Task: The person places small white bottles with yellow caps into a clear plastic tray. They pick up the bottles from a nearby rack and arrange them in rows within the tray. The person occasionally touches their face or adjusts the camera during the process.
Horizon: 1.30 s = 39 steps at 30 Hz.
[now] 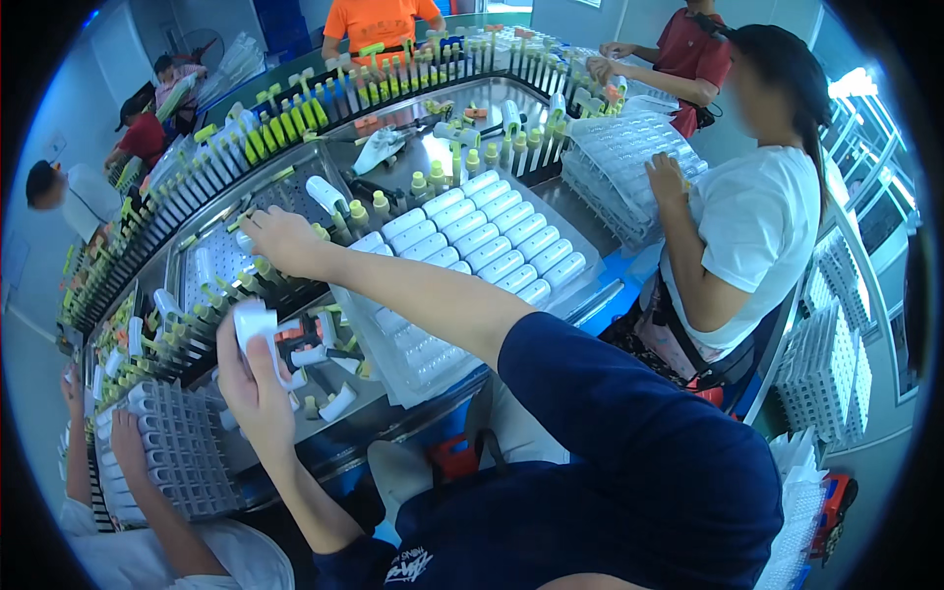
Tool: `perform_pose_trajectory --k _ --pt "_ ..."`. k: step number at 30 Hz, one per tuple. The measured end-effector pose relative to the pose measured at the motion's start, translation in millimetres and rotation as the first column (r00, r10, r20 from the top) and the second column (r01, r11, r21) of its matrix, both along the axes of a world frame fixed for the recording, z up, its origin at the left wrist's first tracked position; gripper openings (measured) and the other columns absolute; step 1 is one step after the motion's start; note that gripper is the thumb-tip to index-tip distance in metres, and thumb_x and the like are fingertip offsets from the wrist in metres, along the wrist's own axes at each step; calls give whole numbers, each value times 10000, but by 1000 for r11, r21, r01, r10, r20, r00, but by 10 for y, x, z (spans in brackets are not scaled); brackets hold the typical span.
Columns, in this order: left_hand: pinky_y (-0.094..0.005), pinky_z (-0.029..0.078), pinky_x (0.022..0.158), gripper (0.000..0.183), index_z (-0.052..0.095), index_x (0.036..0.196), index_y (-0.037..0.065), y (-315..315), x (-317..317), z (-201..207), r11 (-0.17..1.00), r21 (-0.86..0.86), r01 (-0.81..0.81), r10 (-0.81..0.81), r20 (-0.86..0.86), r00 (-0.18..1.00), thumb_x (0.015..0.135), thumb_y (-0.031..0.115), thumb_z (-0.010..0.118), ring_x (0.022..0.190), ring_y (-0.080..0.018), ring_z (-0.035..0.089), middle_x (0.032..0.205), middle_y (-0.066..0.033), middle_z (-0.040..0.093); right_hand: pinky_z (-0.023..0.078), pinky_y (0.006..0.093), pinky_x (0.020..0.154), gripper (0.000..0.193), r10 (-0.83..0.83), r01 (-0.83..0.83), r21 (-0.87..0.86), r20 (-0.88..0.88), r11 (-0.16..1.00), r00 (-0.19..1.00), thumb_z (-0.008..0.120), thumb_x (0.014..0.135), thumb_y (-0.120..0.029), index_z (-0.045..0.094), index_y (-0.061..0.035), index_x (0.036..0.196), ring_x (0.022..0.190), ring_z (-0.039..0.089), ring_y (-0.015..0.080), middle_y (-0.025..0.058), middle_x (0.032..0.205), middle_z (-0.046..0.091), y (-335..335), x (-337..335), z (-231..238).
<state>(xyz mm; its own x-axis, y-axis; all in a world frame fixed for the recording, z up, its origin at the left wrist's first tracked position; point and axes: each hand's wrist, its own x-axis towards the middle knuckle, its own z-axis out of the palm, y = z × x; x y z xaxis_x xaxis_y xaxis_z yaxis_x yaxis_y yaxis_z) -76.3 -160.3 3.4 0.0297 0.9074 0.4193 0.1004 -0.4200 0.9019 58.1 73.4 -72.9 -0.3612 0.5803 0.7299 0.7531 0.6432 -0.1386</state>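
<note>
My left hand [258, 379] is closed around a white rounded plastic shell [256, 321] and holds it up above the near edge of the workbench. Stretched across the bench, my right hand [285, 242] has its fingers curled down at a metal tray with a perforated bottom [221, 258]. What those fingers grip is too small to make out. Beside the hand, another white shell [324, 194] rests near yellow-capped posts [380, 203]. Under my right forearm lies a clear plastic tray [418, 369], with rows of white shells [475, 239] in its far part.
A co-worker in a white shirt [752, 231] sits at the right by stacked clear trays [629, 172]. At the lower left, another person's hands touch a stack of filled trays [162, 447]. Racks of yellow-capped posts [280, 128] curve along the bench. Loose parts [337, 403] lie near my left hand.
</note>
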Motion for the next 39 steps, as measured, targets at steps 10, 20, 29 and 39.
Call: perform_pose_trajectory --k 10,20,29,39 --pt "-256 527 609 390 616 1237 -47 1247 1002 547 974 -7 228 -227 -113 967 1075 306 654 729 -139 719 986 -117 731 474 493 1064 371 279 -240 -293 98 925 955 710 946 -288 680 -55 1234 1236 607 361 155 1284 658 -1432 513 133" --pt "-554 537 924 500 640 1076 -94 2951 1871 -429 981 187 -47 147 -565 812 956 385 720 1065 -521 686 1091 -354 708 559 504 886 298 -226 243 -476 93 845 970 707 963 -270 691 -54 1169 1036 698 386 159 1102 697 -3070 2421 275" --pt "-539 572 865 518 587 1260 40 2322 1320 -611 895 431 -117 430 -760 487 903 356 790 1034 -445 721 1118 -224 728 551 491 924 265 -306 329 -529 133 782 943 689 966 -204 709 -72 1195 1095 681 386 156 1134 703 -3249 2747 171" --pt "-490 485 914 209 665 1052 55 978 1064 -628 772 622 136 297 -540 787 894 175 730 1064 -345 629 1056 -124 668 513 454 995 315 -74 253 -532 335 808 939 806 866 -175 698 -119 1156 1174 640 302 61 1153 680 -3201 2671 176"
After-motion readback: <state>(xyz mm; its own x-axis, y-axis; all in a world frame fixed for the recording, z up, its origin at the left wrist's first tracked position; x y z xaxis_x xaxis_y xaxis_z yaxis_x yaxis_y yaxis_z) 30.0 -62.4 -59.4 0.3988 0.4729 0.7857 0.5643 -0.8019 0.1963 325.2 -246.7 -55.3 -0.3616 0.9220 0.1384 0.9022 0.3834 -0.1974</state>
